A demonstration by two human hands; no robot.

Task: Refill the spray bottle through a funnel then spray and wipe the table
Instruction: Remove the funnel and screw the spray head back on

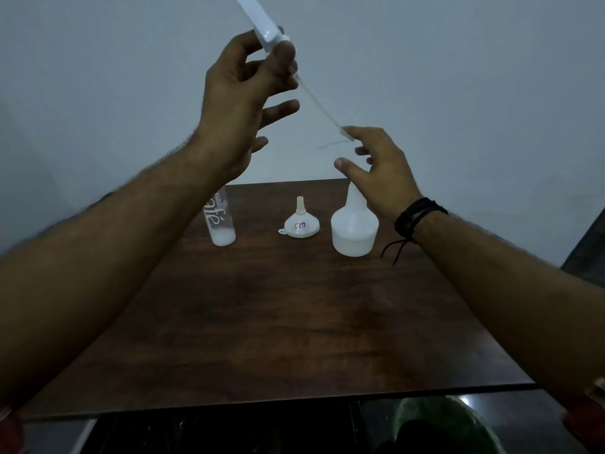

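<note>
On the table (294,322), toward its far edge, the spray bottle (222,221) stands left, the funnel (299,222) sits mouth-down in the middle, and the refill bottle (354,227) stands right. Above them, the left hand (239,106) holds the sprayer head (262,24) high, its dip tube (319,103) slanting down to the right hand (379,168).

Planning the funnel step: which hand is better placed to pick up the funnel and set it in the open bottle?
Probably the right hand. It is open, only touching the dip tube's end, and nearer the funnel. The left hand has its grip on the spray head.
</note>
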